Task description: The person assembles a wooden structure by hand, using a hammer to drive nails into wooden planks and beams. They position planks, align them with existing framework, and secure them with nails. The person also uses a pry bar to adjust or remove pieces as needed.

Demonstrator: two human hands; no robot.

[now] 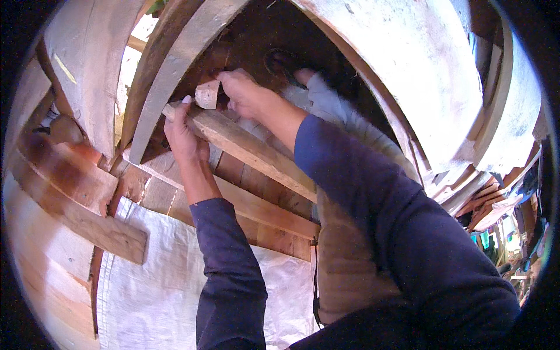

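Observation:
My left hand [188,140] is closed round the upper end of a long wooden beam [251,146], its thumb on the top face. The beam slopes down to the right and passes below my right forearm. My right hand [244,90] pinches a small pale wood block [207,95] just above that same end. Some of the right fingers are hidden behind the block and in shadow. Whether the block touches the beam I cannot tell.
Curved timber ribs [175,64] rise at the upper left, and a broad pale curved timber [408,64] arches at the right. A white sheet [151,262] covers boards below. A short thick plank [116,236] lies at left. A light trouser leg [344,116] stretches into the dark hollow.

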